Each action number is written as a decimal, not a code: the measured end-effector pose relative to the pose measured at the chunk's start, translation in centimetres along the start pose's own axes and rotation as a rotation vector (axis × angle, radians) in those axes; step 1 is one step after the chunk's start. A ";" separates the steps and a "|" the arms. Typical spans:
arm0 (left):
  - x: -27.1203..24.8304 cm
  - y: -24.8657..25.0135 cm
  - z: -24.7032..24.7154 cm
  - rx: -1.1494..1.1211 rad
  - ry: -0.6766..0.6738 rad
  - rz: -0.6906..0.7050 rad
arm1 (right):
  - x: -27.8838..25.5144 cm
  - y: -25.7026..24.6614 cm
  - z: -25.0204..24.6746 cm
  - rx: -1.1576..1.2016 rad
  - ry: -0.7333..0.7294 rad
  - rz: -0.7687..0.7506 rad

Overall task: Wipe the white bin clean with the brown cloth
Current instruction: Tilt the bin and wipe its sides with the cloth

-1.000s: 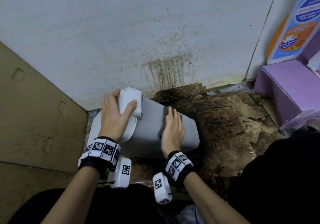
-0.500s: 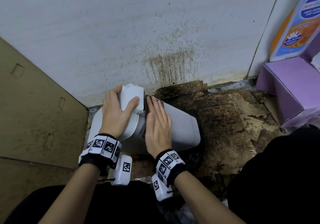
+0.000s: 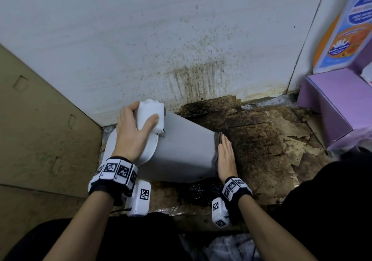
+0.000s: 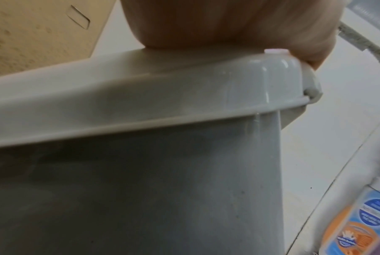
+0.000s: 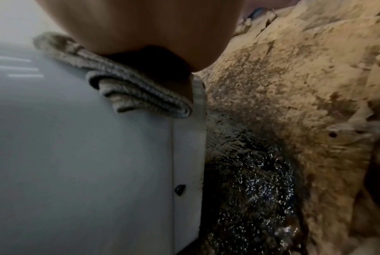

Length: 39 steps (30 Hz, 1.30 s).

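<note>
Blurrily labelled bottle (image 3: 342,25); left hand (image 3: 132,133) grips bin (image 3: 181,150), right hand (image 3: 226,156) flat on cloth (image 5: 141,93).

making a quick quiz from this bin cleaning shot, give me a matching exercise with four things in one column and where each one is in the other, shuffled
Things
1. left hand
2. right hand
3. brown cloth
4. purple box

Places
A. squeezed between a flat palm and the base of the bin
B. on the floor in the right corner
C. gripping the lid end of the white bin
D. flat against the bin's base end, fingers straight

Pairs: 1-C, 2-D, 3-A, 4-B
</note>
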<state>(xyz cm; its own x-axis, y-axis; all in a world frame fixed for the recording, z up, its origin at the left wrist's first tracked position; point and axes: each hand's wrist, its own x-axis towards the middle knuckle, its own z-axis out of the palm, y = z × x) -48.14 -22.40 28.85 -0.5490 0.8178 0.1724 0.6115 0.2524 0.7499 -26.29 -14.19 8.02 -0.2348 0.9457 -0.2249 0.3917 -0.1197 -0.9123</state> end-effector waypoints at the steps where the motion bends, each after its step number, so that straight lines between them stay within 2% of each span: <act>1: 0.0 0.0 0.0 0.003 -0.001 0.004 | 0.1 0.0 0.1 0.006 0.004 0.009; 8: -0.2 -0.1 -0.1 0.014 0.004 0.013 | -0.7 -1.8 0.9 0.002 0.123 0.051; 12: -0.4 0.1 0.1 0.032 -0.007 0.022 | -2.0 -5.4 2.3 -0.005 0.169 0.019; 16: -0.3 0.2 0.3 0.042 -0.018 0.018 | -3.7 -10.4 4.0 -0.022 0.127 -0.140; 20: -0.3 0.2 0.2 0.045 -0.014 0.029 | -4.9 -15.1 5.0 -0.027 0.024 -0.333; 22: -0.4 0.2 0.2 0.041 -0.015 0.026 | -4.9 -15.7 5.1 -0.023 -0.010 -0.417; 27: -0.3 0.3 0.4 0.047 -0.016 0.024 | -3.5 -13.3 4.1 -0.054 -0.033 -0.536; 31: -0.3 0.4 0.8 0.046 -0.003 0.028 | -2.3 -11.4 2.9 -0.061 -0.093 -0.513; 33: -0.3 0.2 0.7 0.037 0.009 0.024 | -1.5 -9.1 2.1 -0.063 -0.107 -0.443; 39: -0.8 0.2 0.8 0.018 0.018 0.039 | 1.1 -0.6 -0.6 -0.010 -0.026 0.021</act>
<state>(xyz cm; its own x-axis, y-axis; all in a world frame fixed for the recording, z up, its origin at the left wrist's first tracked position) -47.18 -22.59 28.34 -0.5347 0.8177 0.2133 0.6429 0.2298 0.7306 -26.22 -12.91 8.57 -0.2495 0.9347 -0.2531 0.4055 -0.1365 -0.9039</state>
